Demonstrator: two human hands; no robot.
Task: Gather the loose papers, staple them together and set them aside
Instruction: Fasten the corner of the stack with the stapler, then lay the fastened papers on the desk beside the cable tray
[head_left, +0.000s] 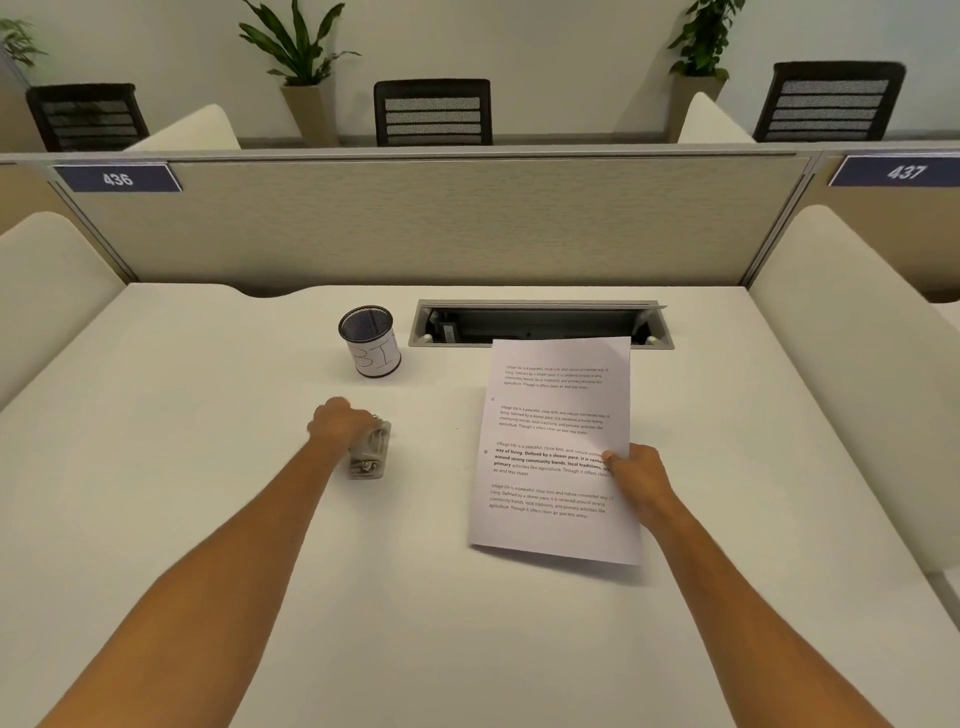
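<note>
A stack of printed white papers (550, 431) lies on the white desk (208, 493), right of centre, its top edge over the cable tray. My right hand (636, 467) pinches the stack's right edge, thumb on top of the sheet. A small clear stapler (371, 452) stands on the desk left of the papers. My left hand (340, 423) is closed over the stapler's far end, hiding part of it.
A black mesh pen cup (370, 340) with a white label stands behind the stapler. An open grey cable tray (540, 325) is set into the desk at the back. A beige partition (441, 223) closes off the far side; cream dividers flank both sides.
</note>
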